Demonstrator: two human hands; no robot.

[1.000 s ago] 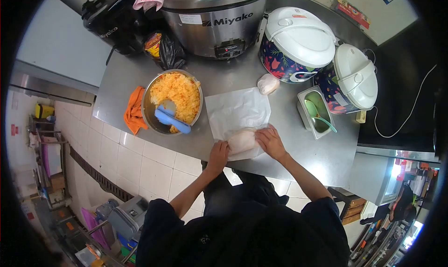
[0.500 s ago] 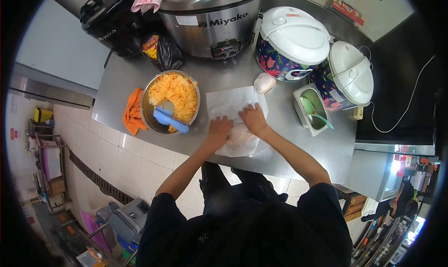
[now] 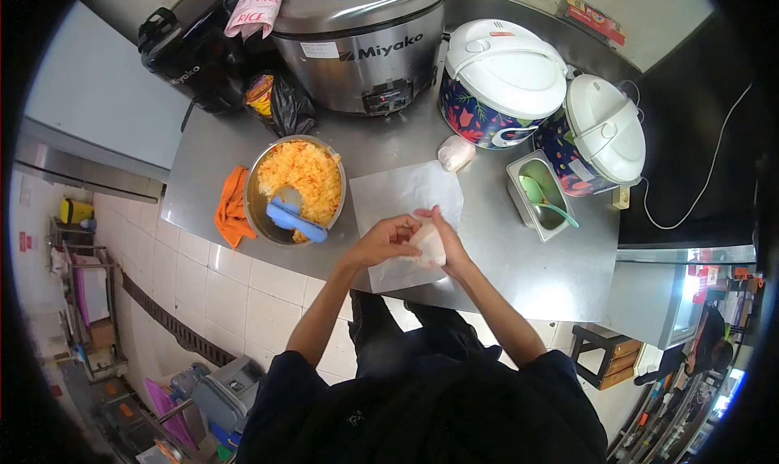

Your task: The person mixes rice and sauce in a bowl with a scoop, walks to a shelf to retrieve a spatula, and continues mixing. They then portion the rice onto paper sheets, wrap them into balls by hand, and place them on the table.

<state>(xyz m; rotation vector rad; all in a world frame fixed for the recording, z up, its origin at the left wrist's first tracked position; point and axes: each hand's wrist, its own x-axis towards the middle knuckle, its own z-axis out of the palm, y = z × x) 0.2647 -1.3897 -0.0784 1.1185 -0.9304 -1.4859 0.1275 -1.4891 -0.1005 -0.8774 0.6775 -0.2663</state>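
Between my left hand (image 3: 386, 241) and my right hand (image 3: 451, 242) is a small rounded bundle (image 3: 429, 247) in thin whitish wrap. Both hands have closed on it, left fingers at its left side and right fingers around its right side and top. Beneath them a sheet of white paper (image 3: 406, 192) lies flat on the steel table. A similar wrapped bundle (image 3: 456, 152) rests by the sheet's far right corner. To the left stands a metal bowl (image 3: 251, 195) of orange-yellow rice (image 3: 300, 172), with a blue-handled scoop (image 3: 295, 218) in it.
An orange cloth (image 3: 234, 208) lies left of the bowl. A large steel rice cooker (image 3: 365, 66) and a floral one (image 3: 495, 99) line the back. On the right are a metal container (image 3: 540, 192) with a green ladle (image 3: 532, 190) and another floral cooker (image 3: 604, 131).
Both hands were pressing on the paper, with the bundle under its near part. Now the bundle is up between my hands, and the paper lies flat beneath.
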